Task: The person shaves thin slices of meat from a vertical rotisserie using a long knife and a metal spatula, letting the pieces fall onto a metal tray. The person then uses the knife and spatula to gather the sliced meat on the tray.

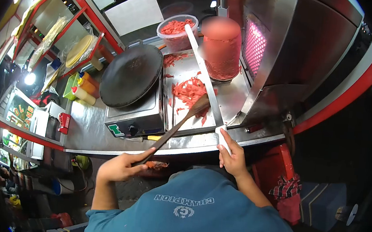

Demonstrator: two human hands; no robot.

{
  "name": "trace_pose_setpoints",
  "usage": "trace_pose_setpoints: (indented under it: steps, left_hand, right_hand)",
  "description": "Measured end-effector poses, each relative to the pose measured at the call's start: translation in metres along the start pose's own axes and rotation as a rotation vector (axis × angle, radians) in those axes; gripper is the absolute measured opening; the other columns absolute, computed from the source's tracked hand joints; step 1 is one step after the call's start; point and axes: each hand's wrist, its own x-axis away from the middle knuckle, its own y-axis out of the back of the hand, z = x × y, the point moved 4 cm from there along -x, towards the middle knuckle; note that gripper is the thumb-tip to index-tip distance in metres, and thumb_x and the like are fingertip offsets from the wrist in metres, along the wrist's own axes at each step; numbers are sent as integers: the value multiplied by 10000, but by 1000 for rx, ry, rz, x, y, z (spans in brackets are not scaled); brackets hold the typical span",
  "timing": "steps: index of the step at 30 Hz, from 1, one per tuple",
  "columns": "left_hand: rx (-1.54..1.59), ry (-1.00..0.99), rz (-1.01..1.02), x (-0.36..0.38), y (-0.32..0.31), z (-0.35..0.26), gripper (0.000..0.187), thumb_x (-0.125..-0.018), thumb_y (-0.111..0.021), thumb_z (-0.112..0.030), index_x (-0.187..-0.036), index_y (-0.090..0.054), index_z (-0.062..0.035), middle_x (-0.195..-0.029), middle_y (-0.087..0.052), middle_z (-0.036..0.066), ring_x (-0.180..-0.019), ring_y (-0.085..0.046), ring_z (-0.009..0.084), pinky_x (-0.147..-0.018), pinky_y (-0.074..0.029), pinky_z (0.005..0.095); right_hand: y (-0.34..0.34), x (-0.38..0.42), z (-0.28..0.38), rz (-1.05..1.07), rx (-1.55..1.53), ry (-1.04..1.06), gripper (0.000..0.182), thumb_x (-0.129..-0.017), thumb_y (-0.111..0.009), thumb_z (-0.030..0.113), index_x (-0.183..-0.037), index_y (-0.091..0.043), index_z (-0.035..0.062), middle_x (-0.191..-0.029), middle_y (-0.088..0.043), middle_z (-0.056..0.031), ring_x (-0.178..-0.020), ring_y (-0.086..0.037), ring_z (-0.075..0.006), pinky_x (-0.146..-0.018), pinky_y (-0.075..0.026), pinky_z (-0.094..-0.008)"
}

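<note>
My left hand (122, 167) is closed around the handle of a dark wooden spatula (173, 130). Its broad end rests at a heap of red meat strips (188, 92) on the metal tray (181, 69). In my right hand (234, 155) is the white handle of a long knife (210, 86). The blade slants up and away across the tray, passing in front of the meat cone's left side, with its tip by a clear tub (179, 40) of red meat pieces. A tall red meat cone (222, 57) stands upright beside the glowing grill; part of it is blurred.
A round black griddle (132, 73) sits on a burner (134, 120) at left. Sauce bottles (84, 94) stand farther left, below shelves holding flatbreads (80, 50). The grill's steel housing (284, 49) rises on the right. A yellow-handled tool (153, 137) lies near the counter's front edge.
</note>
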Motion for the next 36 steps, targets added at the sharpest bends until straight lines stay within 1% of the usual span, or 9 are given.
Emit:
trace_pose_setpoints:
  steps: [4,6,10,13,16,21,24,30,36]
  left_hand:
    - [387,138,63,14,4,-5,624,-1097,-592,-222,-1671,-369,-120,-824,-661,60,-612,-542,91,-595,-475,253]
    - [607,69,14,21,0,14,662,-1089,-580,-167,-1688,-309,-84,-791,-539,-19,-522,-424,40,-487,-370,206]
    - [963,24,-4,21,-22,36,839,-1023,-641,-123,-1710,-167,-48,-894,-585,6,-473,-421,35,-438,-352,193]
    - [1144,-45,-59,-1,-46,30,920,-994,-687,-148,-1723,-127,-105,-834,-541,5,-452,-404,37,-410,-336,192]
    - [1311,-120,-94,-35,-74,9,939,-1010,-688,-205,-1736,-93,-192,-815,-485,-7,-446,-372,51,-403,-334,207]
    - [1141,-96,-57,-92,-106,-30,837,-1093,-516,-142,-1736,1,-279,-855,-457,20,-522,-421,88,-476,-399,238]
    - [1125,-130,-16,-89,-113,-27,808,-1117,-477,-143,-1733,26,-283,-820,-430,17,-519,-412,99,-484,-410,241]
    - [1211,-207,-89,-71,-109,-6,788,-1113,-490,-195,-1737,-10,-233,-800,-426,6,-510,-399,87,-472,-396,233]
    - [912,-118,-125,-115,-126,-12,762,-1140,-444,-157,-1731,27,-253,-791,-473,18,-530,-471,103,-494,-466,249]
  right_hand:
    - [0,-1,2,22,20,23,535,-1043,-615,17,-1566,-548,113,-878,-600,-31,-534,-532,-52,-469,-480,-250]
    - [2,1,-1,28,18,18,527,-1037,-624,15,-1552,-566,111,-887,-615,-34,-535,-536,-53,-471,-480,-250]
    - [7,3,-5,58,113,61,553,-1032,-607,-10,-1573,-523,73,-873,-662,-41,-543,-533,-48,-472,-488,-242]
    - [7,7,-7,-39,86,70,564,-1025,-616,-11,-1574,-520,71,-968,-727,-84,-553,-553,-51,-475,-497,-246]
    - [10,0,-6,-88,255,286,551,-1007,-628,-26,-1545,-558,70,-1062,-749,-122,-574,-574,-56,-476,-498,-241]
    - [10,-24,16,-193,431,403,490,-960,-677,-33,-1441,-662,62,-1034,-728,-180,-861,-692,-282,-803,-552,-350]
    - [10,-36,27,-266,563,553,461,-962,-668,-48,-1409,-689,64,-971,-689,-162,-799,-655,-290,-765,-543,-366]
    - [30,5,-23,-311,633,508,416,-964,-688,-30,-1375,-706,35,-990,-693,-185,-819,-675,-290,-773,-555,-358]
    - [15,-45,3,-318,558,565,411,-970,-675,-59,-1378,-674,-8,-1025,-689,-190,-883,-676,-328,-785,-545,-378]
